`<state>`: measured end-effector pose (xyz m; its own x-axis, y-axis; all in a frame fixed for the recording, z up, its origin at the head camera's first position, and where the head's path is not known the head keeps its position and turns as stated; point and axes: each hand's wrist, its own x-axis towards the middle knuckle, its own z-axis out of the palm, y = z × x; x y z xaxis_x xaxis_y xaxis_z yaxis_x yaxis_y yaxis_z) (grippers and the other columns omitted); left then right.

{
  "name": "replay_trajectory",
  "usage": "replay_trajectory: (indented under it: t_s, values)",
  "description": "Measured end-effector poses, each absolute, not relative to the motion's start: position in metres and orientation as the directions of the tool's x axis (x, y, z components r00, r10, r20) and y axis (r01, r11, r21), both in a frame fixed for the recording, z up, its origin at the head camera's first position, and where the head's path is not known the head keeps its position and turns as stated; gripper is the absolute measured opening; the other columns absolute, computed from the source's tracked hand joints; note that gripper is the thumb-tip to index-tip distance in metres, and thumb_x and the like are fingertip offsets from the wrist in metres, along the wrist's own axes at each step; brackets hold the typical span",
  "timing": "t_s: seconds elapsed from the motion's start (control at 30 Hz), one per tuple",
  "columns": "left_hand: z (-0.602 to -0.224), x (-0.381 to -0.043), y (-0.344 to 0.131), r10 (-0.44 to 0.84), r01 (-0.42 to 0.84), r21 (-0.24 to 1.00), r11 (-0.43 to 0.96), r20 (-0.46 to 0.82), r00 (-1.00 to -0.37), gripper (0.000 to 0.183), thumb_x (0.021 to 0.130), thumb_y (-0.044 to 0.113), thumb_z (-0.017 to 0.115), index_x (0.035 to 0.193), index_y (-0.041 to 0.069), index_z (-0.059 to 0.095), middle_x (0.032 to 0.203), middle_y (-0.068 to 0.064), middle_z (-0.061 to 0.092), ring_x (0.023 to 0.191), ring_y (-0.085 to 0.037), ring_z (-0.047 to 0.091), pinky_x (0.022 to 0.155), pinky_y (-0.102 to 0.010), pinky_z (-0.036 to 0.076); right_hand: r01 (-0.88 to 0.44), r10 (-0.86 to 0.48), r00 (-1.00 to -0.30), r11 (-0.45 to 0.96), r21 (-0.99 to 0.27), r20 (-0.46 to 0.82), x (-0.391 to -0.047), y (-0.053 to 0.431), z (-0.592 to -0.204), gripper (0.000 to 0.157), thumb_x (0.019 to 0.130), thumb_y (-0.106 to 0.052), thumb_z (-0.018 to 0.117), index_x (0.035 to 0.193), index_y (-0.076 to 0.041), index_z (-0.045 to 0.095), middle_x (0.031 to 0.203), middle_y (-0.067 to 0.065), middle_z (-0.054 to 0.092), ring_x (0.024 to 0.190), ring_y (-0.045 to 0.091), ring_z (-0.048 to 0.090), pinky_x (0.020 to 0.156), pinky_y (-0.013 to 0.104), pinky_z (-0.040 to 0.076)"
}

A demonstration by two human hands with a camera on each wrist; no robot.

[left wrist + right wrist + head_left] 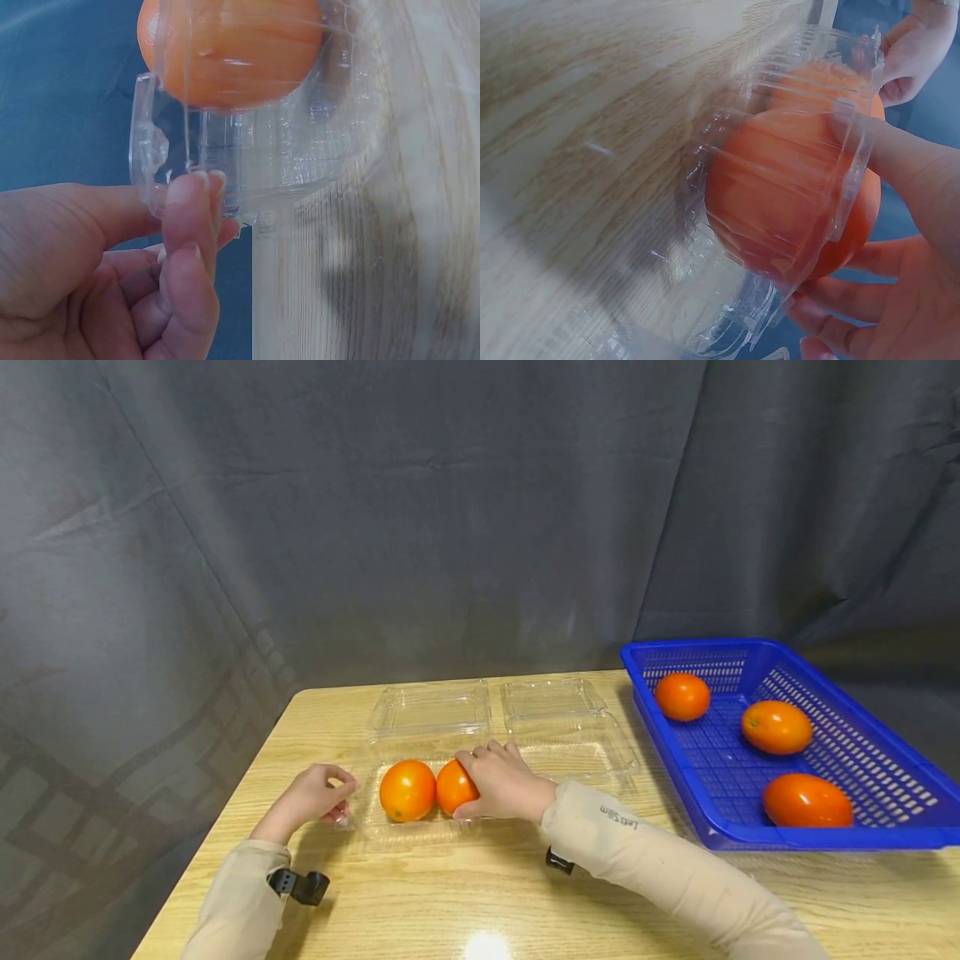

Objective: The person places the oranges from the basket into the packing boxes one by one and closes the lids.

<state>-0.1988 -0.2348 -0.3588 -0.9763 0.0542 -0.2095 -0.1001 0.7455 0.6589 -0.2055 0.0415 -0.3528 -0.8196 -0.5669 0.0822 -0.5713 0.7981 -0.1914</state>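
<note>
Two oranges sit side by side in a clear plastic clamshell box, the left orange (pixel 407 791) and the right orange (pixel 780 195). My right hand (pixel 504 781) curls over the right orange from above, its thumb at the box's near wall and its fingers spread over the far side. The box's left rim (pixel 142 142) is pinched between the thumb and fingertips of my left hand (pixel 320 795). In the left wrist view the left orange (pixel 232 52) shows through the transparent wall, with a gap between it and the pinched corner.
Behind the box lies its clear lid (pixel 430 706), folded back. A second clear clamshell (pixel 562 760) stands open to the right. Further right, a blue plastic basket (pixel 678 768) holds three oranges (pixel 777 727). A dark grey curtain (pixel 450 527) hangs behind the wooden table (pixel 420 902).
</note>
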Motion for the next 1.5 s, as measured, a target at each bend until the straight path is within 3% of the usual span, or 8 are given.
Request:
replay_trajectory:
  t_s: [0.47, 0.77, 1.03, 1.5]
  values:
    - [-0.358, -0.198, -0.235, 0.057, -0.096, 0.656, 0.749, -0.208, -0.976, 0.026, 0.092, 0.014, 0.054, 0.105, -0.009, 0.057, 0.059, -0.005, 0.057, 0.05, -0.01, 0.055, 0.051, -0.026, 0.051, -0.567, -0.567, -0.821, 0.801, -0.192, 0.062, -0.204, 0.041, -0.354, 0.072, 0.071, -0.051, 0.074, 0.126, -0.007, 0.053, 0.113, 0.012, 0.063, 0.1, 0.026, 0.051, 0.088, 0.044, 0.036]
    - [-0.358, -0.199, -0.235, 0.06, -0.096, 0.659, 0.746, -0.209, -0.976, 0.026, 0.093, 0.014, 0.054, 0.104, -0.009, 0.058, 0.058, -0.004, 0.057, 0.05, -0.01, 0.055, 0.051, -0.027, 0.051, -0.55, -0.557, -0.83, 0.811, -0.202, 0.023, -0.204, 0.04, -0.352, 0.076, 0.074, -0.053, 0.071, 0.13, -0.005, 0.05, 0.121, 0.015, 0.06, 0.111, 0.032, 0.049, 0.099, 0.053, 0.032]
    - [-0.359, -0.199, -0.236, 0.066, -0.085, 0.657, 0.749, -0.201, -0.977, 0.026, 0.093, 0.014, 0.054, 0.104, -0.009, 0.058, 0.059, -0.004, 0.058, 0.05, -0.01, 0.056, 0.05, -0.026, 0.051, -0.55, -0.56, -0.828, 0.811, -0.2, 0.008, -0.202, 0.041, -0.35, 0.077, 0.075, -0.053, 0.07, 0.132, -0.006, 0.049, 0.123, 0.014, 0.058, 0.112, 0.03, 0.048, 0.099, 0.05, 0.032]
    - [-0.359, -0.2, -0.237, 0.066, -0.089, 0.654, 0.751, -0.208, -0.976, 0.028, 0.093, 0.016, 0.054, 0.106, -0.009, 0.058, 0.06, -0.005, 0.059, 0.051, -0.01, 0.057, 0.052, -0.027, 0.052, -0.559, -0.566, -0.824, 0.805, -0.199, 0.026, -0.196, 0.053, -0.329, 0.069, 0.08, -0.051, 0.066, 0.133, -0.009, 0.05, 0.127, 0.014, 0.056, 0.122, 0.035, 0.046, 0.106, 0.056, 0.027]
